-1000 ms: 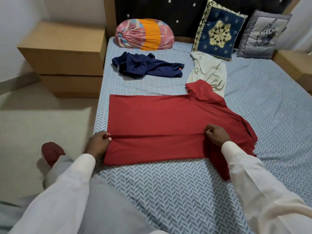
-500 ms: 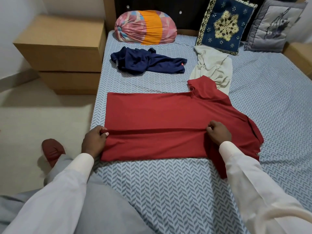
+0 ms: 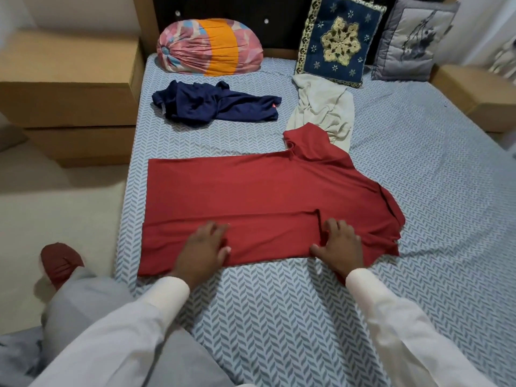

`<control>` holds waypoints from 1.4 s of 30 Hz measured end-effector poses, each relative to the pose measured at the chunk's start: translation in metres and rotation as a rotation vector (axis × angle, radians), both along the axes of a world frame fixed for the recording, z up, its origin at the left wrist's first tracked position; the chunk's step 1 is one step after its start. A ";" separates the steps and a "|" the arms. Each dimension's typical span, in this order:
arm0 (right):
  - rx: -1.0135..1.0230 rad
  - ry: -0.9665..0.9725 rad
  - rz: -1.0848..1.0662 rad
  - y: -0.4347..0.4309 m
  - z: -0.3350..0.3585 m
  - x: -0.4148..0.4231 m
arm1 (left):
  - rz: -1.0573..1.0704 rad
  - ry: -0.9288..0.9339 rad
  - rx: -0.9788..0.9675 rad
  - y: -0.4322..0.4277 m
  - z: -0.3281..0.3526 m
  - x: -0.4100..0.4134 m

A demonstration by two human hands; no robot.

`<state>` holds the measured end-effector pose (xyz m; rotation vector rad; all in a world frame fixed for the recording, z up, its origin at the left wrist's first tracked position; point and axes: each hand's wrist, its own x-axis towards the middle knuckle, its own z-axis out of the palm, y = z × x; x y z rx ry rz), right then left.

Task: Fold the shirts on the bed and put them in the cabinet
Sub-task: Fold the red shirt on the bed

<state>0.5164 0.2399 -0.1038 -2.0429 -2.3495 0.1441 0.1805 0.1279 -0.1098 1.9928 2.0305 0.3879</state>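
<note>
Fingers (image 3: 213,229) of the left hand (image 3: 205,247) lie straight and spread, holding nothing, pressed flat on cloth. The right hand (image 3: 339,244) does likewise, with its fingers splayed just beside a short dark crease. Both palms rest on the near strip of the red shirt (image 3: 265,191), which is turned over onto the body along a fold line running across between the hands.

The shirt lies sideways on the bed (image 3: 279,317), hem to the left, collar and sleeves to the right. The far sleeve juts out unfolded and overlaps the crumpled cream shirt (image 3: 321,107). The navy shirt (image 3: 215,104) lies bunched well apart, nearer the bolster (image 3: 209,48).

Step in hand, as judged: smoothing down the first lengthwise fold of the first shirt. The task is early, with two garments untouched and nothing stored.

The next move calls for pinching the far long edge and the loose sleeve, bringing them over to match, then halving hem to collar. The wooden unit (image 3: 69,88) beside the bed may be the cabinet (this cannot be confirmed)
</note>
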 end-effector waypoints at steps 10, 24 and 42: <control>-0.418 -0.161 0.003 0.017 0.018 0.027 | -0.143 0.234 -0.458 0.014 0.009 0.084; 0.064 0.327 -0.480 0.137 0.094 0.111 | -0.110 0.339 -0.593 0.033 0.016 0.093; -0.161 0.612 -0.818 0.098 -0.017 0.190 | -0.113 0.355 -0.606 0.035 0.016 0.092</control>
